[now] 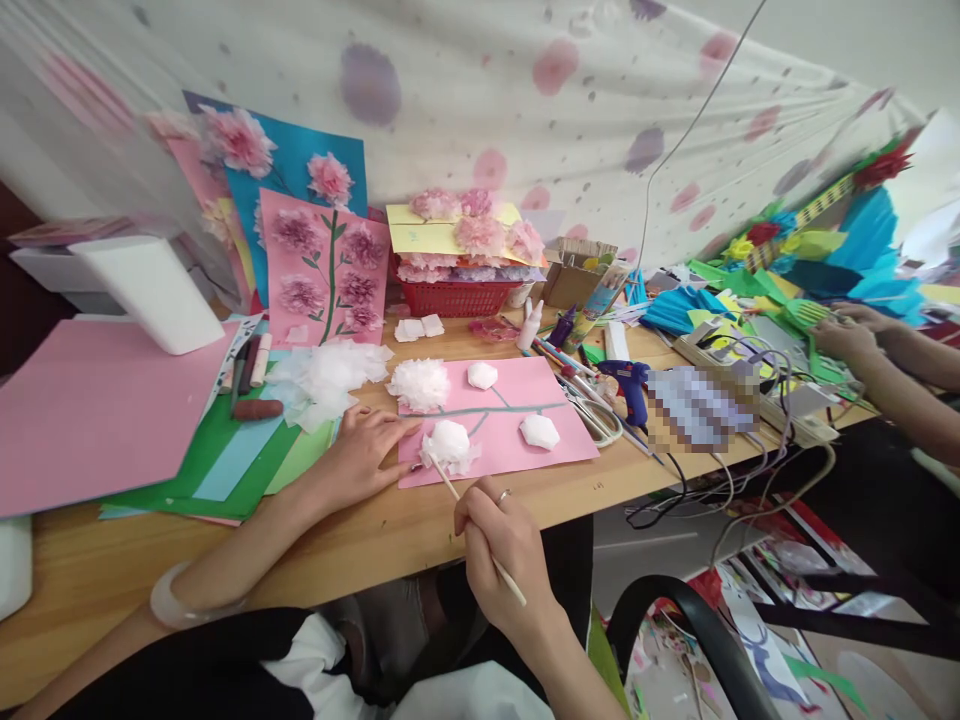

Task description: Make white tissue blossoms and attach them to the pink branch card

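Note:
A pink sheet (pixel 502 450) with a drawn green stem lies on the wooden table. My left hand (pixel 364 455) rests at its left edge, fingers spread, near a white tissue flower (pixel 448 445). Wrapped around a thin light stick (pixel 445 480), my right hand (pixel 499 540) is closed below the sheet; the stick's tip touches that flower. A fuller white flower (pixel 420 384) sits at the sheet's upper left. Two small white discs, one upper (pixel 482 375) and one lower right (pixel 540 431), lie on the sheet. White tissue pieces (pixel 330 372) are piled behind my left hand.
Colored papers (pixel 112 410) lie at the left. A red basket (pixel 457 298) of tissue flowers stands behind. Scissors (pixel 596 415), a blue glue gun (pixel 630 388) and cables (pixel 750 400) are on the right. Another person's hands (pixel 851 335) work at the far right.

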`<state>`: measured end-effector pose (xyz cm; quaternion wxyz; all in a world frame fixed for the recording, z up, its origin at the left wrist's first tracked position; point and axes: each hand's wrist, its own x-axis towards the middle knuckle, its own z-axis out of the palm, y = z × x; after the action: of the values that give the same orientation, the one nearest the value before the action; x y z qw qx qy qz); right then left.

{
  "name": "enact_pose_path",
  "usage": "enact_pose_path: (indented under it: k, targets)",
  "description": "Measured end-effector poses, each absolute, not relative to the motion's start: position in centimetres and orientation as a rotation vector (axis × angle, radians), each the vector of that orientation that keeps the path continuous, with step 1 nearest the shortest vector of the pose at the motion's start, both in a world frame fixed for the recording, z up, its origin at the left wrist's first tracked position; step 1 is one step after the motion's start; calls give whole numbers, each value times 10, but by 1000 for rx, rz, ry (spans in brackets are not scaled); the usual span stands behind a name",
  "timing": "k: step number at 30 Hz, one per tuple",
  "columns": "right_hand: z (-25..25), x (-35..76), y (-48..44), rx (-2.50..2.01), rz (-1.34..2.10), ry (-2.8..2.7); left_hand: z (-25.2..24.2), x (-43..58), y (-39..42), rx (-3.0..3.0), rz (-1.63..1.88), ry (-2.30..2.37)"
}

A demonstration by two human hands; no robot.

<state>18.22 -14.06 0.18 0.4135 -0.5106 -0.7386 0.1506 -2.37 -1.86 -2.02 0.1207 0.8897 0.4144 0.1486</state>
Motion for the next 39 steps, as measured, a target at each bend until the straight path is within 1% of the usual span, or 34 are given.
enact_pose_path:
  k: [3,9,13,15,17,18,20,22,26,32,37,39]
  targets:
    - [1,183,-142,-1278,392,-1857,-19,-24,-18,2589,441,1191]
    - [-6,184,-146,-1104,460,-1804,-18,-20,-23,2561,433,1208]
    - [-11,189,-144,-1084,416,-1657,-6,-25,-20,2567,490,1205]
    - [-13,194,-141,-1101,390,-1593,7,-37,-15,2540,645,1363]
    - [-15,200,-138,-1120,381,-1571,22,-54,-12,2418,821,1658]
    - [-16,202,-137,-1126,383,-1571,28,-64,-11,2312,851,1824]
    - [-20,205,-133,-1132,397,-1557,35,-83,-11,2128,739,2041]
    - [-24,204,-130,-1131,428,-1524,34,-98,-12,2055,608,2152]
    - [-28,199,-125,-1079,452,-1501,13,-115,-10,2234,498,2135]
    - [-28,193,-127,-1061,443,-1481,-4,-117,3,2344,442,2148]
    - [-30,190,-129,-1047,459,-1461,-4,-117,4,2370,441,2155]
    - [-30,189,-130,-1040,452,-1458,0,-118,2,2363,516,2110]
